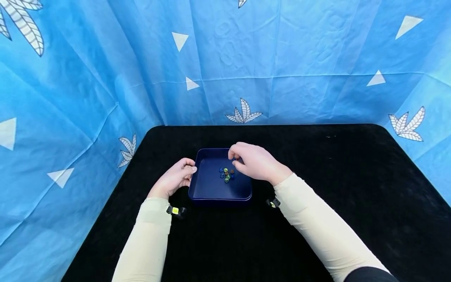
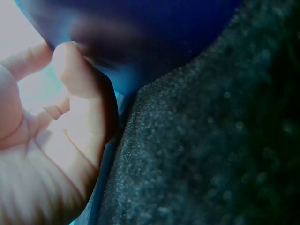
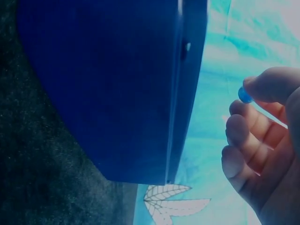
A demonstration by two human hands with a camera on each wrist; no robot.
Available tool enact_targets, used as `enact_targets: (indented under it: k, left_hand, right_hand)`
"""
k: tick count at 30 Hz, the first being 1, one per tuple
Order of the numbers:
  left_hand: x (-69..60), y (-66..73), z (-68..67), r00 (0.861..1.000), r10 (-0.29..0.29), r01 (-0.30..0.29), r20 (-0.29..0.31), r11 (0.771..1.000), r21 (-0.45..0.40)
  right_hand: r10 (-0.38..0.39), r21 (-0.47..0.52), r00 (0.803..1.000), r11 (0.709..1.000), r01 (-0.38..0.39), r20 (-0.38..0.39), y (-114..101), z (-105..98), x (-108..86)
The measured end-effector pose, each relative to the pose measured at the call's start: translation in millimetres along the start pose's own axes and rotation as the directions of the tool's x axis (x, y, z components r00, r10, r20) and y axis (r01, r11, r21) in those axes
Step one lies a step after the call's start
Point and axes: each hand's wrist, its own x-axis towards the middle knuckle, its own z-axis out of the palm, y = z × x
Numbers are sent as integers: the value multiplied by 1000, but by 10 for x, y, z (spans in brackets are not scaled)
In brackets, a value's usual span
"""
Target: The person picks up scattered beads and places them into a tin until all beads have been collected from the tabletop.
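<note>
A dark blue rectangular tray stands on the black table. Several small glass marbles, in blue, green and brownish tones, lie loosely clustered on its floor, right of the middle. At the tray's left side, my left hand grips the rim between thumb and fingers; the left wrist view shows the tray wall up close. Above the tray's right part is my right hand. It pinches a blue marble between thumb and index finger, the other fingers curled beside it.
The black cloth-covered table extends around the tray on all sides. A blue curtain with white triangles and leaf prints hangs behind the table and along its left side.
</note>
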Motion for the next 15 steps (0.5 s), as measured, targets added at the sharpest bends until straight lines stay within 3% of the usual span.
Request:
enact_targets:
  k: [8,15]
  left_hand:
    - [-36,-102,-31,1000,-8,8,-12,1000,-15]
    - [-20,-60,-8,1000,-7,7,-8,1000,-28]
  right_hand:
    - [11,-11,1000,1000,-11,21,-43,64,83]
    - [28,-30,1000,999,-28,6,-29,51,83]
